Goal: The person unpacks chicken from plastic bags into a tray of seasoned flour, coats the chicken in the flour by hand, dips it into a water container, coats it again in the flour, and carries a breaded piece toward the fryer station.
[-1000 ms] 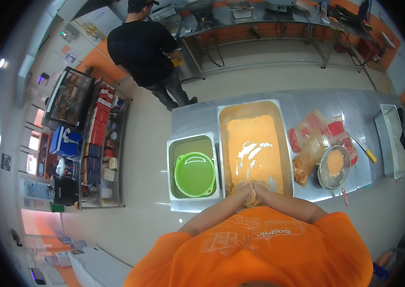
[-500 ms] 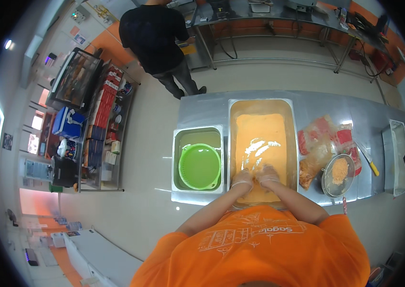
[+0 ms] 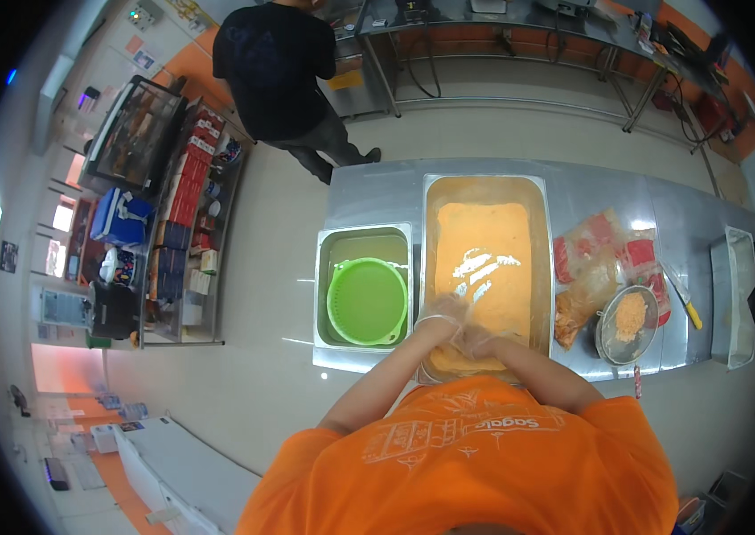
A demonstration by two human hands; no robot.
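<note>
Both my hands wear clear plastic gloves and are at the near part of a deep steel pan [image 3: 485, 180] spread with an orange powdery layer [image 3: 484, 223]. My left hand [image 3: 445, 312] is low over the powder near the pan's left wall. Close beside it, my right hand [image 3: 477, 342] nearly touches it, bent inward at the wrist. The fingers are blurred and partly hidden, so what they hold, if anything, does not show. Just beyond them, several bright white strips [image 3: 484, 262] show on the orange surface; their kind is unclear.
Left of the pan, a green basket [image 3: 367, 301] sits in a steel tub [image 3: 324, 267]. To the right lie plastic bags [image 3: 587, 245], a strainer [image 3: 629, 325] with orange crumbs, a yellow-handled knife [image 3: 692, 312] and a long metal tray [image 3: 734, 299]. A person in black [image 3: 275, 76] stands beyond the table.
My hands have drawn nearer to me and left, from side by side with fingers pointing away to close together, one nearer than the other. Another white strip shows near them.
</note>
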